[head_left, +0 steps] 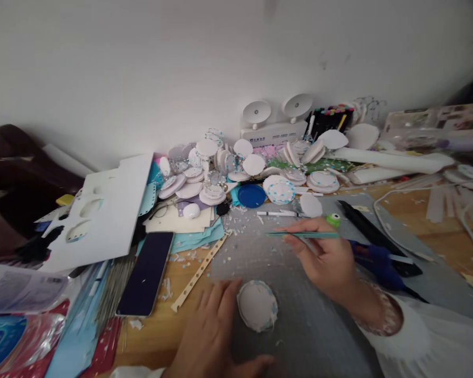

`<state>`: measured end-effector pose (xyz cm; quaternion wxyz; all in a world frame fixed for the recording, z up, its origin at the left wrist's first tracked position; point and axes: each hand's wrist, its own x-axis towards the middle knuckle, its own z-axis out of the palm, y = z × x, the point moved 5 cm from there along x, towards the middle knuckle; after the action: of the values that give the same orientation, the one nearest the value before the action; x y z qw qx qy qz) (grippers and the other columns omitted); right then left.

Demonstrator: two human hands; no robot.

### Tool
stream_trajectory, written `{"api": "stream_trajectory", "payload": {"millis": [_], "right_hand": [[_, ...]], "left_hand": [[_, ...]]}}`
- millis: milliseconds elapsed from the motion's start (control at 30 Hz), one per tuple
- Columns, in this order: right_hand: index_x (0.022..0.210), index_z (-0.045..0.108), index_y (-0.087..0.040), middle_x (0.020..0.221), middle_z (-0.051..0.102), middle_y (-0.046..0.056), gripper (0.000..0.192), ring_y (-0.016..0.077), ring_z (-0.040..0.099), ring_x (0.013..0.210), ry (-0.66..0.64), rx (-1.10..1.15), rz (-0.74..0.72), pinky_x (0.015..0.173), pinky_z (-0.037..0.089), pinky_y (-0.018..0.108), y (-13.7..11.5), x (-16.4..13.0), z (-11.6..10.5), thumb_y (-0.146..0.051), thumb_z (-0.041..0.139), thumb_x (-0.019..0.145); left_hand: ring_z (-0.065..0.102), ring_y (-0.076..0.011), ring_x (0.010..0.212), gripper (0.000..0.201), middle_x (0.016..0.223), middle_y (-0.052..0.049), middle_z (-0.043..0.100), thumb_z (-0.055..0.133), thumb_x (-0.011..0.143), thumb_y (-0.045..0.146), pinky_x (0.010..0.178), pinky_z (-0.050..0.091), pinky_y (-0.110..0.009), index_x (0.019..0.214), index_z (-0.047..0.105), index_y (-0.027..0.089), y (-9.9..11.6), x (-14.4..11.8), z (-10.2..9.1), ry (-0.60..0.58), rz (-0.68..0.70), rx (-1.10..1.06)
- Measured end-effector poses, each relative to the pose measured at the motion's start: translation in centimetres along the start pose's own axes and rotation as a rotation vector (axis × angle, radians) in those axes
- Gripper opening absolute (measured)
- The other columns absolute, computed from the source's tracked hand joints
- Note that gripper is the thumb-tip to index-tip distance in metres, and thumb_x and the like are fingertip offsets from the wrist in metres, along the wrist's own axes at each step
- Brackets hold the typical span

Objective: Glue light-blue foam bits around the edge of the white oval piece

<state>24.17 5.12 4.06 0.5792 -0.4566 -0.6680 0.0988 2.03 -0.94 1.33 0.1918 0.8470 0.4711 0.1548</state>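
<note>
At the bottom centre of the frame the left hand (pixel 211 336) lies flat on the grey mat (pixel 311 336), fingers spread and pressed down, just touching a white foam disc (pixel 257 305) with a blue-dotted rim. Above right of it, the right hand (pixel 326 258) pinches a thin teal strip (pixel 303 235) between thumb and fingers, holding it level over the mat. At upper centre, by the wall, a black holder (pixel 328 122) stands full of coloured markers. A white box (pixel 274 132) beside it bears printing too small to read. A dark phone (pixel 146 273) lies on the counter (pixel 437 231) at left.
</note>
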Motion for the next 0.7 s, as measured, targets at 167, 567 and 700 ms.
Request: {"api": "stream_trajectory", "payload": {"millis": [167, 567, 700], "right_hand": [[0.09, 0.063, -0.024, 0.077, 0.07, 0.0, 0.003, 0.0148, 0.069, 0.063, -0.014, 0.095, 0.137, 0.053, 0.056, 0.024, 0.7, 0.1, 0.1, -0.023, 0.065, 0.092], [0.09, 0.064, -0.023, 0.074, 0.071, -0.001, 0.003, 0.0145, 0.069, 0.058, -0.053, 0.254, 0.196, 0.049, 0.056, 0.023, 1.3, 0.0, -0.2, -0.024, 0.066, 0.092], [0.091, 0.063, -0.024, 0.072, 0.07, -0.002, 0.003, 0.0141, 0.068, 0.056, -0.062, 0.288, 0.203, 0.048, 0.056, 0.022, 1.2, 0.0, -0.2, -0.023, 0.066, 0.092]], "left_hand": [[0.062, -0.0309, 0.122, 0.074, 0.135, -0.014, 0.062, 0.078, 0.076, 0.018, 0.103, 0.055, -0.048, 0.143, 0.048, 0.023, -0.2, 1.8, -2.3, -0.192, 0.04, -0.107], [0.06, -0.0517, 0.115, 0.138, 0.13, -0.029, 0.059, 0.084, 0.04, 0.074, 0.089, 0.055, -0.066, 0.149, 0.031, 0.009, 0.1, 0.9, 3.9, 0.183, 0.054, 0.152], [0.066, -0.038, 0.11, 0.088, 0.122, -0.018, 0.066, 0.088, 0.062, 0.031, 0.089, 0.06, -0.052, 0.136, 0.043, 0.015, 1.0, 2.6, 3.0, 0.075, 0.1, 0.102]]}}
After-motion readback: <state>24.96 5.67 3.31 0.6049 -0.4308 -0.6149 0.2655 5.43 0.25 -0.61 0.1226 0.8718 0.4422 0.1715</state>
